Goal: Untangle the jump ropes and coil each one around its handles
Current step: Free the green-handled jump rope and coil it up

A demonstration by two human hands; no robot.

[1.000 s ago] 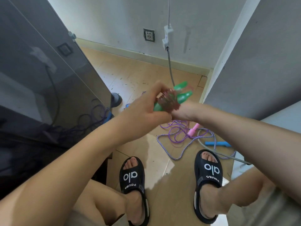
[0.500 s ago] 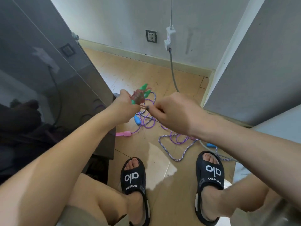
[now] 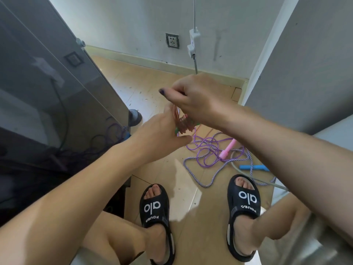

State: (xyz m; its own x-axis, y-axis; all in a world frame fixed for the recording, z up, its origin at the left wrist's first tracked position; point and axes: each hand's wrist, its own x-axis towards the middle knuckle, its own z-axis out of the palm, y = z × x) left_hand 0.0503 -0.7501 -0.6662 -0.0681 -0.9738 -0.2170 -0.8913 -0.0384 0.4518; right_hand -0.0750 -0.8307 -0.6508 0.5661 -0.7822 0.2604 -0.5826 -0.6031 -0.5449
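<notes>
My left hand [image 3: 160, 134] grips the green-handled jump rope [image 3: 182, 124], its reddish cord wound in tight coils around the handles. Only a sliver of green handle shows below the coils. My right hand [image 3: 196, 98] is above it, fingers curled, pinching the cord where it loops up from the bundle. On the floor beyond lie a purple rope [image 3: 206, 148] with a pink handle [image 3: 227, 148] and a blue-and-white braided rope [image 3: 215, 175] with a blue handle [image 3: 254, 167], loosely tangled together.
A dark glass cabinet [image 3: 57, 92] stands close on the left. A grey wall panel [image 3: 305, 64] rises on the right. A grey cable [image 3: 194, 66] hangs from a wall plug down to the floor. My feet in black sandals [image 3: 155, 207] are below.
The bundle has shifted right toward the middle. My right hand has risen above the bundle, drawing the cord up and over it.
</notes>
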